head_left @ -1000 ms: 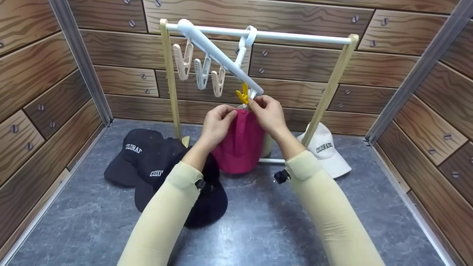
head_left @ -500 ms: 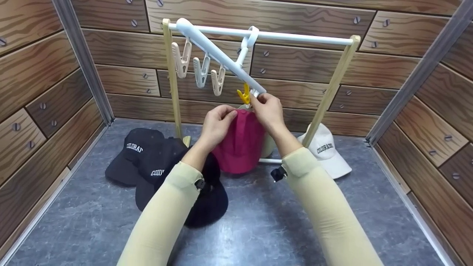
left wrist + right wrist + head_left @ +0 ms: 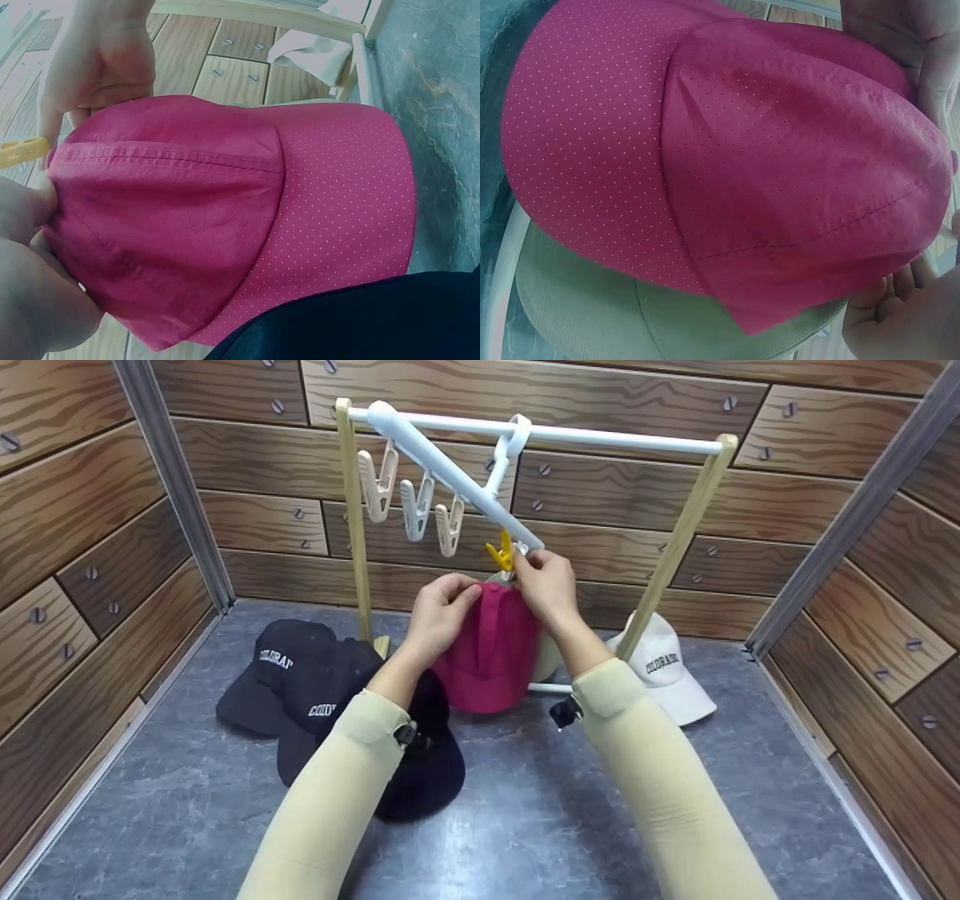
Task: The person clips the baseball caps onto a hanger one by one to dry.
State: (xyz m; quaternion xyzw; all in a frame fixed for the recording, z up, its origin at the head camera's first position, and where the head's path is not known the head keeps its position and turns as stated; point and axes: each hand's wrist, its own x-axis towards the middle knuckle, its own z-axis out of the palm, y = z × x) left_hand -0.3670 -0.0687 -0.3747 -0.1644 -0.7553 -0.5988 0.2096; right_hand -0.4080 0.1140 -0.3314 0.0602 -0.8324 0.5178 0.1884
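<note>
A raspberry-red baseball cap (image 3: 487,652) hangs crown up beneath the low end of a white clip hanger (image 3: 457,476), its perforated brim pointing down. At the left side of its crown, my left hand (image 3: 442,611) pinches the cap between thumb and fingers. My right hand (image 3: 551,585) is at the crown's right edge, its thumb and finger pinching close against a small yellow clip (image 3: 501,553). The clip's lower end is partly hidden, so its exact hold on the cap cannot be seen. An olive-green cap (image 3: 577,300) shows behind the red one.
The hanger is hooked over the white bar (image 3: 600,437) of a wooden-legged rack (image 3: 679,547). Pale clips (image 3: 379,484) hang along its raised side. Dark caps (image 3: 300,667) lie on the left, partly behind the left forearm, and a white cap (image 3: 664,667) lies on the right.
Both hands stay at the crown; the right thumb has drawn slightly up and right at the yellow clip. The whole head view has shifted a little.
</note>
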